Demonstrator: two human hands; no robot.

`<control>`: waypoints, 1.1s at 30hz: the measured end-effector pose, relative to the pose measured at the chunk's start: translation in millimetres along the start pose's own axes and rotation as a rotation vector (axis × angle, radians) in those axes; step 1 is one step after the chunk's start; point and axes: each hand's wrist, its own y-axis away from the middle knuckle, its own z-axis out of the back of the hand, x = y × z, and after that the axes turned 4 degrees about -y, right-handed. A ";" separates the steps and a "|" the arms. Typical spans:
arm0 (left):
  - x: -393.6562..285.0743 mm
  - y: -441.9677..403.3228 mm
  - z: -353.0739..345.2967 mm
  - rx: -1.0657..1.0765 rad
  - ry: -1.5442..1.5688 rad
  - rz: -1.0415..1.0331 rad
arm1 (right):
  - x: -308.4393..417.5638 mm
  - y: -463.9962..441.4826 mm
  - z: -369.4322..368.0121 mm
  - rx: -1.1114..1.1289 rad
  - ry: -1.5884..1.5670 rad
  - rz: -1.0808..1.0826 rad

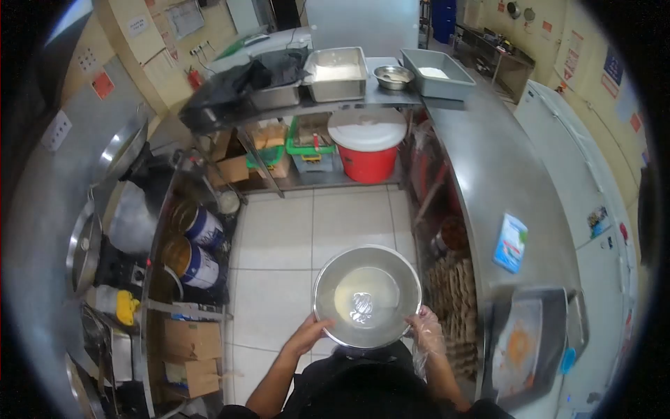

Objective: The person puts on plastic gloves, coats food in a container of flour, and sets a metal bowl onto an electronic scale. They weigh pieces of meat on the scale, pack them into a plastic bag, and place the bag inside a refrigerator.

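Through the head camera I see the large steel bowl (pixel 406 278) below the centre of my view, above the tiled floor (pixel 272 300) and apart from the right tabletop (pixel 481 167). My left grip (pixel 307 335) is clamped on its near-left rim; my right grip (pixel 423 328), with a thin clear glove (pixel 421 353) over it, is clamped on the near-right rim. The bowl's underside is hidden, so I cannot tell if something else supports it. A pale, shiny liquid (pixel 347 292), as it looks to me, lies at the bottom. I judge that both sides should carry equally. Because both holds are on the near half, the far rim could dip, so a firm hold and slow, even movement are best. The glove's loose plastic should stay outside the rim.
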 end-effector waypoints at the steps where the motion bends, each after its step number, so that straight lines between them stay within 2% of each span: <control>1: -19.2 -18.5 0.5 -0.024 0.030 0.041 | 9.4 -30.0 -8.0 0.073 0.015 -0.040; 3: -52.9 -63.7 9.0 -0.041 0.129 0.027 | 40.4 -93.9 -32.9 0.162 0.012 -0.081; 5: -79.7 -93.0 20.9 -0.045 0.308 0.004 | 70.9 -143.0 -59.9 0.236 0.018 -0.004; 6: -95.7 -106.4 28.1 -0.053 0.298 0.007 | 83.7 -172.0 -72.6 0.239 0.006 -0.009; 8: -124.8 -124.0 42.6 -0.110 0.540 -0.100 | 100.8 -230.9 -96.7 0.339 0.044 -0.069; 9: -138.1 -129.2 46.4 -0.254 0.529 -0.177 | 107.1 -255.5 -109.4 0.354 0.183 -0.014; 12: -157.4 -147.2 82.0 -0.586 0.414 -0.203 | 167.7 -312.5 -167.2 0.461 0.206 -0.052; 15: -169.7 -182.8 123.7 -0.615 0.494 -0.245 | 173.7 -383.4 -217.5 0.487 0.274 -0.035; 18: -227.8 -223.5 138.1 -0.628 0.715 -0.277 | 186.6 -440.5 -266.9 0.603 0.329 -0.033; 19: -257.0 -237.7 138.1 -0.601 0.596 -0.301 | 198.4 -449.9 -283.0 0.641 0.328 -0.075; 20: -284.9 -255.4 143.6 -0.581 0.484 -0.321 | 187.7 -481.5 -295.7 0.602 0.437 0.044; 21: -302.1 -276.0 158.2 -0.595 0.459 -0.344 | 176.6 -510.8 -307.6 0.575 0.552 0.153; 23: -341.7 -305.3 177.4 -0.604 0.440 -0.387 | 200.9 -544.3 -335.4 0.575 0.505 0.164; 24: -363.5 -314.4 188.4 -0.582 0.419 -0.415 | 256.3 -527.3 -369.0 0.524 0.451 -0.057; 25: -378.1 -327.7 204.6 -0.600 0.431 -0.393 | 252.0 -551.1 -382.2 0.511 0.302 -0.077; 26: -392.7 -342.8 218.5 -0.564 0.438 -0.395 | 258.2 -569.4 -393.8 0.504 0.305 -0.098; 28: -418.4 -361.7 231.7 -0.512 0.432 -0.367 | 270.6 -599.9 -408.2 0.606 0.165 -0.074; 30: -450.3 -377.6 239.1 -0.599 0.442 -0.373 | 299.7 -612.3 -441.6 0.553 0.113 -0.145; 32: -460.3 -393.1 253.5 -0.651 0.456 -0.377 | 314.9 -644.3 -462.3 0.745 0.203 -0.303; 33: -463.3 -399.4 260.7 -0.714 0.451 -0.374 | 320.3 -661.3 -471.9 0.831 0.275 -0.227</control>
